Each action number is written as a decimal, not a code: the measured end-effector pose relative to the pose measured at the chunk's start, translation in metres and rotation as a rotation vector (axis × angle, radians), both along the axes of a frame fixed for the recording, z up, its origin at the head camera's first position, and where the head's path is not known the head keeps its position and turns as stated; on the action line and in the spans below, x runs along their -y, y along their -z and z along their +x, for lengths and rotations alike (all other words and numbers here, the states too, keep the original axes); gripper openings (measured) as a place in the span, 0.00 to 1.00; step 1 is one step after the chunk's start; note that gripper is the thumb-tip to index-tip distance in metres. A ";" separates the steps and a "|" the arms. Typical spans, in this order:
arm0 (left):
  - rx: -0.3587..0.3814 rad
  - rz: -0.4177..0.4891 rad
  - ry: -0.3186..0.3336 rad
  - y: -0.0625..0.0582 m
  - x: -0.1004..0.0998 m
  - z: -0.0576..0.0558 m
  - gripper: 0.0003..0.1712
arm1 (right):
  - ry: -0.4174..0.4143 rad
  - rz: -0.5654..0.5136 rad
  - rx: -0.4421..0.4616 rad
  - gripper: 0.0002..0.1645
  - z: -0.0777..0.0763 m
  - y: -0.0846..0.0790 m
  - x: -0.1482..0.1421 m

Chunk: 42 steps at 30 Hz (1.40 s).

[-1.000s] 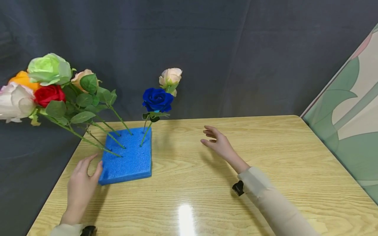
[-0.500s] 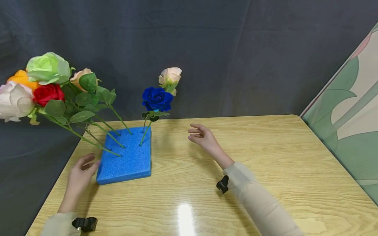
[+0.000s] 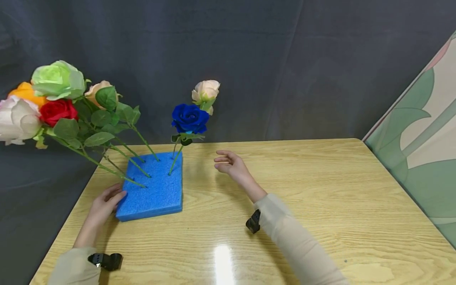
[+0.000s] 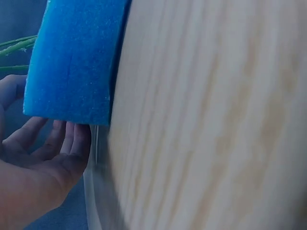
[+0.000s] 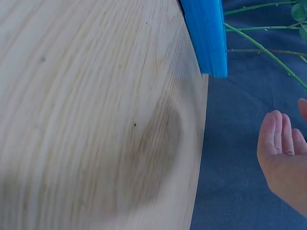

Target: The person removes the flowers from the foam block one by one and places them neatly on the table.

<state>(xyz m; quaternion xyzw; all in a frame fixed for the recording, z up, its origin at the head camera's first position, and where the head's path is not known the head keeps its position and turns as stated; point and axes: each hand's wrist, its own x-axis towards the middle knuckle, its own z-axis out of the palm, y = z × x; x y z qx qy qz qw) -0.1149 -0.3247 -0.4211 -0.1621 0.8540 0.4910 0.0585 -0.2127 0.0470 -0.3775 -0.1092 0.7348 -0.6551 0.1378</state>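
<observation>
A blue foam block (image 3: 156, 202) lies on the table's left part, artificial roses stuck into it. My left hand (image 3: 103, 206) is at the block's left edge, its thumb over the top face and its fingers against the side. In the left wrist view the left hand (image 4: 45, 165) grips the end of the foam block (image 4: 74, 72). My right hand (image 3: 233, 166) hovers right of the block, apart from it, fingers relaxed and holding nothing. A blue rose (image 3: 190, 118) and a cream rose (image 3: 206, 91) stand between it and the left-leaning roses.
Light green (image 3: 58, 79), red (image 3: 58, 112), orange (image 3: 27, 94), white (image 3: 19, 120) and peach (image 3: 97, 93) roses lean left past the block. A dark curtain (image 3: 249, 71) hangs behind the wooden table (image 3: 320, 190). A leaf-patterned panel (image 3: 424, 130) stands at right.
My left hand has closed in on the block's left edge, its thumb now over the top. The right hand has moved left toward the block. The roses stay in place in the foam.
</observation>
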 end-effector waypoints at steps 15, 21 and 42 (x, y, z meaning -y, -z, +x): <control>-0.012 -0.039 -0.038 0.004 -0.004 -0.005 0.36 | -0.021 -0.057 0.002 0.30 -0.005 0.007 0.024; -0.019 -0.032 -0.028 0.003 -0.002 -0.004 0.36 | -0.049 -0.054 -0.010 0.29 -0.005 0.009 0.035; -0.007 0.064 -0.003 0.001 -0.006 -0.004 0.41 | -0.043 -0.092 -0.003 0.27 -0.007 0.013 0.061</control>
